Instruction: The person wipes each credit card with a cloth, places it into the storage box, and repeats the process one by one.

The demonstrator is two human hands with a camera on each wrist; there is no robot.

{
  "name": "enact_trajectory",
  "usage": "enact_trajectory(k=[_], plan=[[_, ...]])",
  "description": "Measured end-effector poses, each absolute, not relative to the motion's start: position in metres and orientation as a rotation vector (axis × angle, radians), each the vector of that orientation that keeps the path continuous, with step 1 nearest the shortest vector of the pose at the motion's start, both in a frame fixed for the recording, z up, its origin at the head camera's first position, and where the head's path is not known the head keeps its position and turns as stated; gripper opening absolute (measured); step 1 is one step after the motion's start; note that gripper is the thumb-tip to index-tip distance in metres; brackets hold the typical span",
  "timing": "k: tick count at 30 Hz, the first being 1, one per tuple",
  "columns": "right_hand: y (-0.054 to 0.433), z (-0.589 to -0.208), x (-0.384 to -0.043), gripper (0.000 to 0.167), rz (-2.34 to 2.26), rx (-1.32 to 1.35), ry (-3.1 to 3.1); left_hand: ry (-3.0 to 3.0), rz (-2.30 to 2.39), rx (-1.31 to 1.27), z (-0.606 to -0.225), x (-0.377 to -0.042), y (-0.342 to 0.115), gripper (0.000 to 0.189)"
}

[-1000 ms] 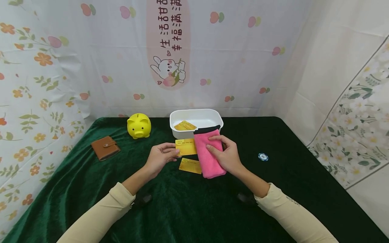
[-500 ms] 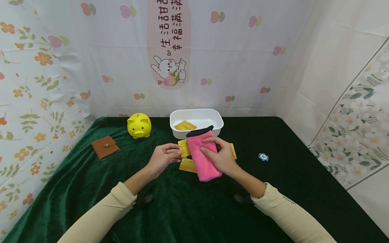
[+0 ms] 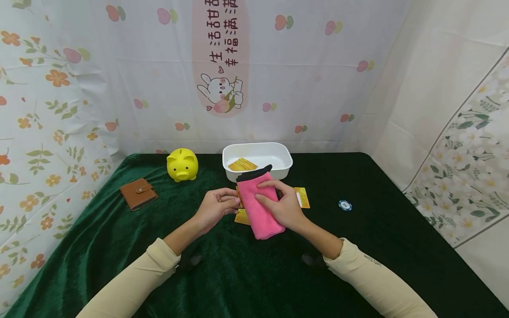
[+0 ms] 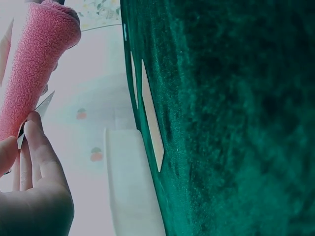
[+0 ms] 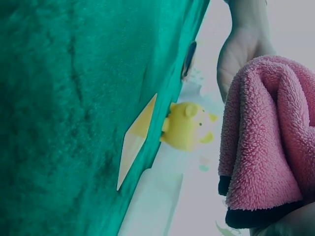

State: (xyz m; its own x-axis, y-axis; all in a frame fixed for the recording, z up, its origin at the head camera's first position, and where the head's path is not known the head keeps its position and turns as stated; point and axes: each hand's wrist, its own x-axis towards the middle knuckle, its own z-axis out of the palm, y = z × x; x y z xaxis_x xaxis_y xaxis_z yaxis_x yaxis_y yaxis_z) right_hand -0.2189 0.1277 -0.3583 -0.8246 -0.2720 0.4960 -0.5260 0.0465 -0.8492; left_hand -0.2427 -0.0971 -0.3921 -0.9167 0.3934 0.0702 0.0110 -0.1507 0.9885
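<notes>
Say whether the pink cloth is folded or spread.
Folded: the pink cloth makes a narrow bundle; the right wrist view shows doubled layers.

Tabletop [image 3: 222, 278], green cloth cover. Wallet [image 3: 139, 194] well left of left hand [image 3: 214, 210]. Piggy bank [image 3: 182, 165] upright, beyond left hand, to its left. White box [image 3: 281, 173] beyond both hands. One card [image 3: 241, 217] flat, just right of left hand's fingertips, partly hidden. Second card [image 3: 303, 197] just right of right hand [image 3: 285, 206], partly hidden. Chip [image 3: 345, 205] flat, farther right of right hand.

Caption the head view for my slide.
Left hand pinches a yellow card, mostly covered by the pink cloth in the right hand.
</notes>
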Motion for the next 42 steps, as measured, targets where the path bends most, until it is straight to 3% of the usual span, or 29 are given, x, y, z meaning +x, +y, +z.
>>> enact_trajectory(k=[17, 42], plan=[[0.123, -0.358, -0.219, 0.020, 1.678, 0.816, -2.183, 2.079, 2.095, 0.541, -0.396, -0.244, -0.095, 0.021], [0.137, -0.366, -0.230, 0.020, 1.547, 0.718, -2.194, 2.267, 2.036, 0.392, -0.399, -0.245, -0.095, 0.017]])
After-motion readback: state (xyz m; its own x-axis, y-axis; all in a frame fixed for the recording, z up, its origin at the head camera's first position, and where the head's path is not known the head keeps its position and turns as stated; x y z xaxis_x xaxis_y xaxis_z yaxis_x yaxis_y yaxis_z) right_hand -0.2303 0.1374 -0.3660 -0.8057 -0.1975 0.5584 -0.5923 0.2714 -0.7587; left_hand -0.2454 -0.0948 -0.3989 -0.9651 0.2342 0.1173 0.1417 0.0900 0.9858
